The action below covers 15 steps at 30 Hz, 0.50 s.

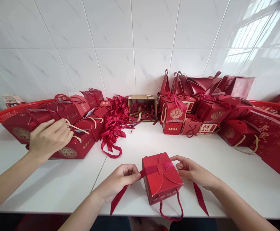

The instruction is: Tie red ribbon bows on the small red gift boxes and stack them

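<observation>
White counter (154, 141) against a tiled wall, crowded along the back edge, bare through the middle and toward the front edge. At the right edge, large red bags (274, 141). Toward the back left corner, rim of a red tray (0, 116) showing behind stacked red boxes (70, 112), with a co-worker's hand (49, 138) resting on a rope handle (77, 128). At the back edge, right of centre, a cluster of small boxes (176, 114); left of it, an open cardboard box (142, 99) and a loose ribbon pile (114, 123).

Near the front edge, centre: red gift box (162, 183), flaps folded shut, cord handle (171, 208) hanging past the edge. Left hand (119, 181) closed in a pinch on the ribbon (148, 171) at the box's left. Right hand (193, 171) with thumb and forefinger pressed together on the same ribbon at the top flap. 2 ribbon tails trailing over the front edge.

Likely risks: uneven pull from 1 side dragging the light box off the front edge; ribbon slipping off the flaps; a tail snagging the cord handle. Open room behind and on both sides of the box, almost none in front.
</observation>
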Available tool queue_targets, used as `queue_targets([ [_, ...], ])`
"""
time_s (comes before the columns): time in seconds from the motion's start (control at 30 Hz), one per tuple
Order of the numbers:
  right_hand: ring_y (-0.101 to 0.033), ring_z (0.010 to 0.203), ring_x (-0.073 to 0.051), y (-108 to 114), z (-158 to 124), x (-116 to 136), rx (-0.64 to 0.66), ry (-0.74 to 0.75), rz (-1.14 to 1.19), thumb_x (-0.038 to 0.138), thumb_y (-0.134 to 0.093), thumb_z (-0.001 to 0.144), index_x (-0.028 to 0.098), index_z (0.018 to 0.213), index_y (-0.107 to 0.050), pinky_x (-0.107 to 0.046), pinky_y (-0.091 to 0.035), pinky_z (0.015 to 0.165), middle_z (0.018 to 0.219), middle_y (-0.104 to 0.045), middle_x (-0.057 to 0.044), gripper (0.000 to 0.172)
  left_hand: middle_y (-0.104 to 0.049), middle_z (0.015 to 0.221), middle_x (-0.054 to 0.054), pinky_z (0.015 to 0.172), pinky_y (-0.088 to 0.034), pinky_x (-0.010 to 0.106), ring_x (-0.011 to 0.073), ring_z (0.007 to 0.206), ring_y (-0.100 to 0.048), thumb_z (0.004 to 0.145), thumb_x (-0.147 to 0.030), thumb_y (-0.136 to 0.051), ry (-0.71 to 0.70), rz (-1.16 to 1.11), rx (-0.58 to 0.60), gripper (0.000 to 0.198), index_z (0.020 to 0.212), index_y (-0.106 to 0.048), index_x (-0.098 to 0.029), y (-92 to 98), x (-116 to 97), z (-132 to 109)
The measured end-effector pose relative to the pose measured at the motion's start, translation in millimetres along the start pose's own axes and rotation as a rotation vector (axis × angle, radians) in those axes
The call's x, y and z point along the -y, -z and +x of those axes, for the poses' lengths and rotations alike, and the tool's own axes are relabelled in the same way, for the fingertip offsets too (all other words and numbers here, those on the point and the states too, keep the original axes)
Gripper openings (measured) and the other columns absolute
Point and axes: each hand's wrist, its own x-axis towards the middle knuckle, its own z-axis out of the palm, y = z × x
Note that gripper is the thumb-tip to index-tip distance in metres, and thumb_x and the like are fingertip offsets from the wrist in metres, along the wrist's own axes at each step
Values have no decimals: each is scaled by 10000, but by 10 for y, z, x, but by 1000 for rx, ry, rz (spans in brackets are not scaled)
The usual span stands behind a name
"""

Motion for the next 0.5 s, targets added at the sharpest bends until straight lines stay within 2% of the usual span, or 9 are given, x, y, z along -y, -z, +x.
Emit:
queue_targets([
  [0.17,-313,580,-95,-186,5,-5,-1,12,-33,509,-576,825,212,1211,-512,-238,-265,558,657,-356,57,491,-412,574,-48,536,-262,204,84,570,-326,759,-356,-659,-49,60,-105,268,606,-562,-159,229,-101,-46],
  [0.3,-309,585,-108,-316,33,53,-79,-6,-134,608,-499,830,189,1116,-554,-243,-254,550,632,-341,55,510,-390,570,-42,540,-273,195,73,566,-333,768,-323,-639,-17,3,-174,249,605,-565,-150,448,-99,-78],
  [0.4,-261,547,-94,-245,43,85,-105,-18,-142,600,-539,809,181,980,-584,-241,-210,519,587,-291,70,454,-377,594,-49,531,-276,183,63,556,-339,748,-334,-666,19,-58,-180,234,649,-555,-154,596,-25,-102],
  [0.5,-270,547,-83,-65,28,96,-120,-34,-132,541,-636,766,169,807,-585,-241,-185,506,591,-342,58,378,-380,589,-56,491,-236,191,65,523,-322,703,-387,-713,71,-56,-175,292,689,-531,-159,713,46,-114],
])
